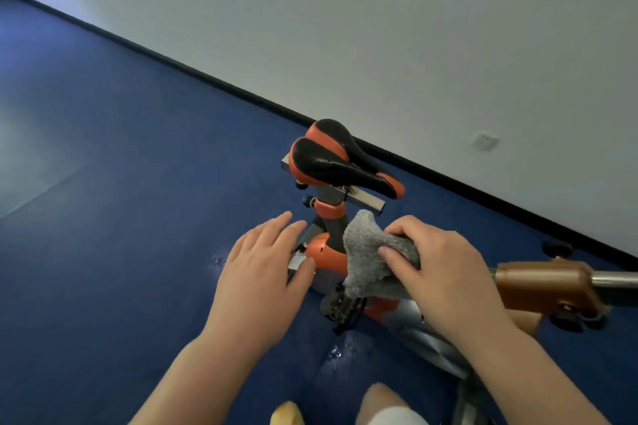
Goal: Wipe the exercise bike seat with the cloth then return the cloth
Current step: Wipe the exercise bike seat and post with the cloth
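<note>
The exercise bike seat (336, 158) is black with orange trim and stands in the middle of the view, on an orange and grey post. A grey fluffy cloth (367, 253) hangs just below and to the right of the seat, apart from it. My right hand (445, 272) is shut on the cloth's right side, with the thumb pressed onto it. My left hand (264, 276) hovers to the left of the cloth with its fingers spread and holds nothing. It covers part of the orange bike frame (326, 253).
The bike's handlebar clamp and chrome bar (552, 286) stick out at the right. A black pedal (341, 309) sits under the cloth. Blue floor (121, 182) spreads to the left. A white wall (379, 27) with a socket (485, 140) runs behind the bike.
</note>
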A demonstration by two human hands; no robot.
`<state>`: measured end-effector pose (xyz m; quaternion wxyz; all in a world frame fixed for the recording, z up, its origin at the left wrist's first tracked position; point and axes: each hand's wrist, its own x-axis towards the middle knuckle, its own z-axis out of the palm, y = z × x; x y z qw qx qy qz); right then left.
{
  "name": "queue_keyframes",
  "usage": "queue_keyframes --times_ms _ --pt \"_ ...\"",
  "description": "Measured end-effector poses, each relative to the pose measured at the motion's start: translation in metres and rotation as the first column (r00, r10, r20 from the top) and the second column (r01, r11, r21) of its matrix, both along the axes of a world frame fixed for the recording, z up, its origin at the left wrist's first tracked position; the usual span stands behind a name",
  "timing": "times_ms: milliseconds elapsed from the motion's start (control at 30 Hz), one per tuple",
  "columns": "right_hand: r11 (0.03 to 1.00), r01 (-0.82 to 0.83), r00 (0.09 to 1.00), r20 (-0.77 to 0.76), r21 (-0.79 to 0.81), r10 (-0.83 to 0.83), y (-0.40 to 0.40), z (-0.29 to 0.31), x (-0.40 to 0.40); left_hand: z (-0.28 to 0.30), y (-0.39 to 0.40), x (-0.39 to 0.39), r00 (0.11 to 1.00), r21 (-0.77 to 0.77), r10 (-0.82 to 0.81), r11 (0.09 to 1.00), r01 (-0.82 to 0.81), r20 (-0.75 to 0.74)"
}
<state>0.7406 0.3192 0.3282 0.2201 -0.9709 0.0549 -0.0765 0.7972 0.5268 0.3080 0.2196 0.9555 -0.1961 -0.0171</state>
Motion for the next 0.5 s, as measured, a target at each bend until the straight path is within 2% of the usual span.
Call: queue_keyframes --times_ms 200,333,500 --pt "0.998 0.057 0.998 -0.036 0.014 -0.057 -0.017 -0.01 0.041 -0.01 -0.018 0.046 0.997 -0.007 -0.044 0.999 0.044 -0.056" --pt "0.999 0.046 0.998 -0.047 0.026 -0.045 -0.041 -0.021 0.07 -0.014 -0.041 0.076 0.997 -0.035 -0.019 0.999 0.017 -0.068" --pt "0.997 0.063 0.998 0.005 0.044 -0.063 -0.073 -0.031 0.104 -0.027 -0.066 0.112 0.994 -0.035 0.005 0.999 -0.009 -0.109"
